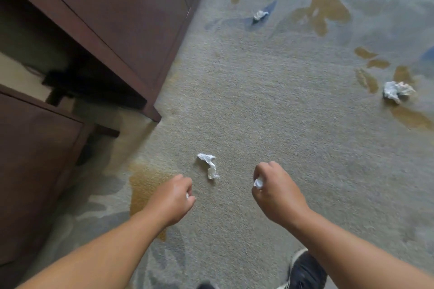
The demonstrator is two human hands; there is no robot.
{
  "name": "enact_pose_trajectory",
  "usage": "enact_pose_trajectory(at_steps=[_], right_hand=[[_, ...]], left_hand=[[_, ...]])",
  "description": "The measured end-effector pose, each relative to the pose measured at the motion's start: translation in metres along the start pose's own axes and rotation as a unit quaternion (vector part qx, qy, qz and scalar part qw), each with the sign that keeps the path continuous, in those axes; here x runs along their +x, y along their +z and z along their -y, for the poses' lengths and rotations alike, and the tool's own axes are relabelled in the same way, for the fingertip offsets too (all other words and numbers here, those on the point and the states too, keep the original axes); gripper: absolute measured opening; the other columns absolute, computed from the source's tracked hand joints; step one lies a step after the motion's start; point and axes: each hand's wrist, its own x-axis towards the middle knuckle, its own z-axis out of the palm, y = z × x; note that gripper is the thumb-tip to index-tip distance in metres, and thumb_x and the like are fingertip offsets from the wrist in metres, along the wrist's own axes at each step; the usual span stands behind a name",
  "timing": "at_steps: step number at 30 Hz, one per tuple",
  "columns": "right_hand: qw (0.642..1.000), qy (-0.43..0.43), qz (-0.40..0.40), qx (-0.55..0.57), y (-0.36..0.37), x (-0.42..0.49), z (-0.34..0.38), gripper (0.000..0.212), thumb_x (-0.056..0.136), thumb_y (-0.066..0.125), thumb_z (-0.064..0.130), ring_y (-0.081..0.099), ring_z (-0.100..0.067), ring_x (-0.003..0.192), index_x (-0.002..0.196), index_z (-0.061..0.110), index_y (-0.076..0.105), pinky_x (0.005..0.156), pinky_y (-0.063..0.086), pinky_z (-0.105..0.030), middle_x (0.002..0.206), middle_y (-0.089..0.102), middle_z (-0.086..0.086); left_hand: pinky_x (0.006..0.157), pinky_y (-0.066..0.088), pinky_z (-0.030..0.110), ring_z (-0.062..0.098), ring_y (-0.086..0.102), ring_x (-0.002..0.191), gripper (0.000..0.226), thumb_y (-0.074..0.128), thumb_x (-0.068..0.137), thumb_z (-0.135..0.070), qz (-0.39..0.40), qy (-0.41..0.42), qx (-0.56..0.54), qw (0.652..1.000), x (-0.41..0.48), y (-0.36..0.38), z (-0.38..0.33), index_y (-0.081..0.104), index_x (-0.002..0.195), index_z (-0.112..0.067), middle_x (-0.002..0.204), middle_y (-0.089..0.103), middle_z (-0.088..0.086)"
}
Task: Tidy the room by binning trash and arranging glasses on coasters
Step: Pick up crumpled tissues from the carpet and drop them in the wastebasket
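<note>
Left hand: fingers curled in, clenched on a white scrap of which only a sliver shows between thumb and fingers; the hand is held out over the carpet
Right hand: closed into a fist round a paper wad, which pokes out white on the thumb side, facing the left hand
Loose tissue: crumpled and twisted, lying on the carpet just ahead of the two hands and between them, a little nearer the left hand, touched by neither
Far paper ball: on a blue patch of the carpet, well ahead of the right hand
Side paper ball: larger crumpled wad on the carpet, ahead of the right hand and well off to its outer side
Cabinet: dark brown wood, standing on the carpet ahead of the left hand and to its outer side; its corner foot sits nearest that hand
Shoe: dark with a white sole edge, on the carpet below the right forearm
Carpet pattern: grey-beige with ochre and blue leaf shapes; an ochre patch lies just beside the left hand
</note>
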Motion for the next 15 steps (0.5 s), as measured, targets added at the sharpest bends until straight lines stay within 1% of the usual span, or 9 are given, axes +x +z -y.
enact_pose_trajectory(at_steps=[3,5,7,8,10,12,13,14,15], right_hand=[[1.0,-0.007,0.012,-0.013,0.004,0.032,-0.012,0.011,0.088,0.055,0.018,0.047,-0.018,0.085,0.084,0.025,0.047,0.067,0.034,-0.03,0.09,0.047,0.003],[0.999,-0.014,0.02,-0.029,0.019,0.058,-0.026,0.011,0.087,0.054,0.017,0.045,-0.018,0.083,0.084,0.025,0.047,0.066,0.032,-0.029,0.089,0.046,0.003],[0.999,-0.015,0.019,-0.041,0.036,0.087,-0.045,0.01,0.086,0.053,0.015,0.043,-0.018,0.082,0.084,0.024,0.048,0.065,0.03,-0.029,0.088,0.044,0.004],[0.999,-0.017,0.018,-0.047,0.044,0.102,-0.055,0.009,0.085,0.053,0.015,0.043,-0.018,0.083,0.085,0.023,0.05,0.065,0.03,-0.029,0.088,0.044,0.004],[0.998,-0.021,0.012,-0.056,0.062,0.134,-0.076,0.009,0.085,0.052,0.014,0.045,-0.018,0.084,0.086,0.023,0.052,0.066,0.032,-0.029,0.087,0.044,0.004],[0.998,-0.019,0.005,-0.065,0.076,0.165,-0.098,0.009,0.085,0.053,0.015,0.045,-0.018,0.086,0.086,0.024,0.052,0.067,0.033,-0.029,0.089,0.045,0.005],[0.997,-0.02,0.003,-0.071,0.082,0.177,-0.107,0.008,0.085,0.053,0.016,0.046,-0.018,0.087,0.086,0.024,0.052,0.067,0.033,-0.029,0.09,0.045,0.004],[0.997,-0.022,-0.001,-0.075,0.087,0.187,-0.116,0.007,0.085,0.053,0.016,0.046,-0.018,0.088,0.088,0.023,0.053,0.068,0.033,-0.029,0.091,0.046,0.003],[0.997,-0.024,-0.007,-0.079,0.09,0.195,-0.124,0.007,0.085,0.053,0.016,0.045,-0.018,0.087,0.089,0.022,0.054,0.068,0.033,-0.029,0.091,0.046,0.003]], left_hand=[[0.074,0.045,0.033,0.021,0.056,0.092,0.012,0.055,0.092,-0.035,-0.01,-0.02,0.004,1.0,0.033,0.006,-0.009,0.051,0.095,-0.025,0.105,0.054,-0.002],[0.076,0.045,0.033,0.025,0.058,0.095,0.023,0.055,0.091,-0.035,-0.009,-0.029,-0.004,1.0,0.066,0.026,-0.009,0.052,0.112,-0.027,0.115,0.053,0.0],[0.081,0.046,0.035,0.028,0.058,0.103,0.037,0.054,0.09,-0.033,0.002,-0.018,-0.005,1.0,0.105,0.055,-0.005,0.047,0.127,-0.031,0.13,0.047,0.001],[0.086,0.047,0.036,0.03,0.058,0.109,0.043,0.053,0.09,-0.032,0.007,-0.013,-0.001,1.0,0.127,0.072,-0.003,0.043,0.132,-0.035,0.139,0.041,0.001],[0.093,0.047,0.04,0.034,0.055,0.118,0.053,0.053,0.091,-0.03,0.029,-0.013,0.014,0.999,0.17,0.102,0.005,0.035,0.139,-0.042,0.157,0.018,0.004],[0.094,0.047,0.039,0.036,0.055,0.12,0.062,0.056,0.091,-0.03,0.062,-0.029,0.038,0.997,0.207,0.129,0.013,0.026,0.143,-0.047,0.162,-0.002,0.007],[0.093,0.048,0.038,0.036,0.057,0.117,0.064,0.057,0.09,-0.031,0.079,-0.036,0.053,0.995,0.221,0.142,0.017,0.026,0.144,-0.046,0.162,-0.004,0.009],[0.092,0.049,0.037,0.035,0.059,0.113,0.062,0.059,0.089,-0.033,0.088,-0.039,0.065,0.993,0.231,0.152,0.019,0.029,0.142,-0.042,0.16,0.002,0.011],[0.091,0.05,0.037,0.034,0.061,0.11,0.055,0.06,0.088,-0.034,0.089,-0.032,0.084,0.992,0.239,0.16,0.021,0.035,0.137,-0.035,0.155,0.014,0.014]])
